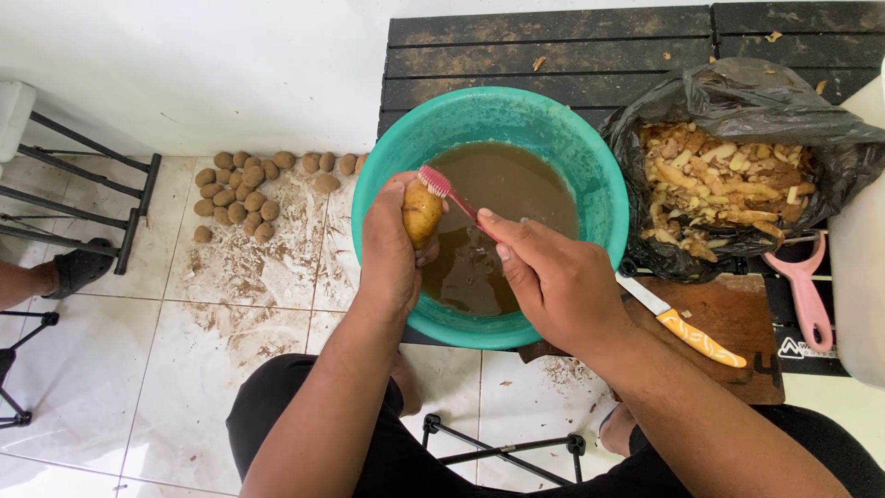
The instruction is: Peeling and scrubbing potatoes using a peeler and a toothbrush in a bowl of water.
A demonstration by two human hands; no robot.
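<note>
My left hand (pixel 387 244) grips a small tan potato (pixel 420 212) over the near left side of a teal basin (pixel 572 148) filled with muddy brown water (pixel 502 198). My right hand (pixel 553 277) holds a pink toothbrush (pixel 454 195) by its handle, and the bristle head rests on the top of the potato. Both hands hover above the water, forearms coming in from the bottom of the view.
A pile of potatoes (pixel 244 189) lies on the dirty tiled floor at left. A black bag of peelings (pixel 728 175) sits right of the basin. An orange-handled knife (pixel 687 327) lies on a wooden board (pixel 737 318), a pink peeler (pixel 807 290) beside it. Another person's foot (pixel 55 272) shows at far left.
</note>
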